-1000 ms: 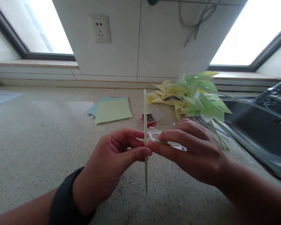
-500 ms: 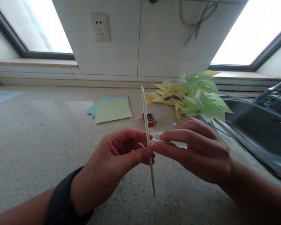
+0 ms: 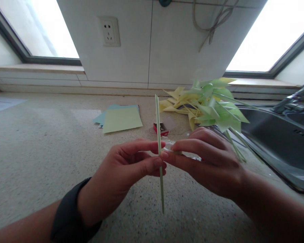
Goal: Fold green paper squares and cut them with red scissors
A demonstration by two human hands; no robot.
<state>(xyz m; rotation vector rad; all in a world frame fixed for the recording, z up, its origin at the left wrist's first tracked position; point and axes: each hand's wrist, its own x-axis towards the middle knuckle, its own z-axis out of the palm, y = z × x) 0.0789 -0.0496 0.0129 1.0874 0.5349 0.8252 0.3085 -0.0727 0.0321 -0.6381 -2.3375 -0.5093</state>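
Note:
My left hand (image 3: 126,173) is closed, pinching a pale green piece of paper (image 3: 158,121) between thumb and fingers. The paper looks folded and stands almost edge-on to me, long and thin. From the right, my right hand (image 3: 207,157) meets it, a fingertip at the paper's edge close to my left thumb. Between the right fingertips is a small whitish, see-through thing (image 3: 169,144), partly hidden, whose kind I cannot make out. Just beyond the hands lies a small red open box (image 3: 164,133) with tiny metal pieces inside.
Several green and yellow paper pinwheels (image 3: 218,108) on sticks are heaped at the back right, beside a metal sink (image 3: 273,135). Light green and blue paper sheets (image 3: 123,118) lie stacked left of the red box. A socket (image 3: 108,32) is on the wall.
The paper's lower end has swung slightly left, and it stands more upright. Both hands keep nearly the same place; the right has shifted slightly left.

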